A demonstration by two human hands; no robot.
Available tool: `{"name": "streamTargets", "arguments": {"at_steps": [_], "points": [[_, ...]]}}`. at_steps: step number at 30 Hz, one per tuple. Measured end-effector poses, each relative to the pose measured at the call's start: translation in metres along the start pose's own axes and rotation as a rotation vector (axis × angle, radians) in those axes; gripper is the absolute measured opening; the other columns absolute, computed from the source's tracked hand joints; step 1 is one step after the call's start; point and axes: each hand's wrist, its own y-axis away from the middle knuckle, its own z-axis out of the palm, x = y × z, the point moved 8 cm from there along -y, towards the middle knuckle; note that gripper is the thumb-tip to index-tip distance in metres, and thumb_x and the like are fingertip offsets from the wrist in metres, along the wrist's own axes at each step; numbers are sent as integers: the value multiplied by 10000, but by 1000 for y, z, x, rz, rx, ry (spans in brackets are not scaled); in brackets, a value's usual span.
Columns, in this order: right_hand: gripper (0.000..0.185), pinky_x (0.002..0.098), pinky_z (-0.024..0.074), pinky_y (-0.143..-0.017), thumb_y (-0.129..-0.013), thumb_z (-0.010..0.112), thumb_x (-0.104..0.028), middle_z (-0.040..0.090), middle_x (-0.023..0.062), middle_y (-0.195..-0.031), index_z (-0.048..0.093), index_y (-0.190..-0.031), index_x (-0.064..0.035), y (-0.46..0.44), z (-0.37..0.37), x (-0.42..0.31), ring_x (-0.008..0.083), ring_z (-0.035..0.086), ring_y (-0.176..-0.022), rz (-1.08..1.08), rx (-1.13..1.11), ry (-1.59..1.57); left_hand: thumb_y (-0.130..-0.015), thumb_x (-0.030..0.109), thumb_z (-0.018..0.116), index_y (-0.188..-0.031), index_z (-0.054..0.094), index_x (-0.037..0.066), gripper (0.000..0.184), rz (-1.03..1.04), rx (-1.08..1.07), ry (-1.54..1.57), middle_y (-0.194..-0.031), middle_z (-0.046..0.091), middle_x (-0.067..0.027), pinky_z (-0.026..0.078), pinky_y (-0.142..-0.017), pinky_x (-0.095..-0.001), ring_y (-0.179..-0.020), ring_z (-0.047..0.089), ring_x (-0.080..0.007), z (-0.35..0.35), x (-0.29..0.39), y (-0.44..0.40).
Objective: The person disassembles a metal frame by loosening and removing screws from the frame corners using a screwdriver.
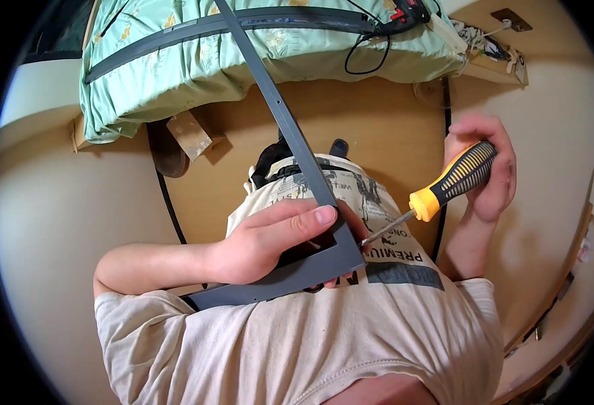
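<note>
My left hand (260, 239) is wrapped around the corner of a dark grey metal frame (290, 138), its thumb lying on the long bar. That bar runs up and away toward the bed, while a shorter side (270, 283) lies across my chest. On the right, my right hand (492, 182) is closed around the handle of a yellow and black screwdriver (452, 177). The screwdriver slants down to the left, its tip at the outer edge of the frame's corner beside my left fingers. Whether a screw sits under the tip is too small to tell.
Ahead is a bed with a green floral cover (202, 67). Another dark grey bar (155, 47) and a black and red power drill (405, 17) with a cable lie on it. A small wooden block (189, 135) stands below its edge. Cables crowd a wooden ledge (499, 67) at the right.
</note>
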Motion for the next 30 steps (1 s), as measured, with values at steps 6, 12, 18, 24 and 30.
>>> {"name": "streamTargets", "arguments": {"at_steps": [6, 12, 18, 24, 30], "points": [[578, 240, 394, -602, -938, 527, -474, 554, 121, -798, 491, -1172, 54, 0, 2, -6, 133, 493, -650, -112, -119, -91, -1022, 458, 367, -1213, 501, -77, 583, -3, -7, 9, -1086, 635, -174, 551, -708, -266, -826, 665, -173, -1, -1, -1], [444, 280, 391, -580, -894, 565, -320, 506, 153, -916, 453, -1215, -34, 0, 8, -16, 161, 431, -675, -210, -255, -171, -1020, 456, 363, -1211, 502, -76, 582, -10, 2, -17, -1089, 637, -181, 560, -693, -273, -819, 675, -185, -2, 0, -2], [558, 274, 441, -582, -846, 628, -377, 532, 162, -919, 446, -1229, -13, 9, 6, -22, 183, 529, -687, -143, -30, -142, -1014, 464, 360, -1215, 499, -77, 593, -21, 32, -33, -1074, 639, -188, 566, -672, -283, -812, 681, -202, 0, 2, -4], [600, 237, 469, -638, -841, 676, -412, 613, 141, -853, 472, -1166, 49, 23, -13, -18, 137, 581, -719, -112, 95, 16, -1019, 342, 383, -1214, 529, -46, 457, -24, 32, 62, -1033, 631, -132, 541, -669, -262, -805, 638, -144, 2, 5, -9], [536, 251, 478, -606, -858, 649, -389, 590, 154, -813, 453, -1124, 34, 39, -27, -15, 156, 568, -681, -175, 180, -123, -907, 291, 489, -1249, 472, -92, 513, -97, -104, 64, -979, 608, -219, 537, -589, -315, -726, 636, -229, 5, -3, -16]]}}
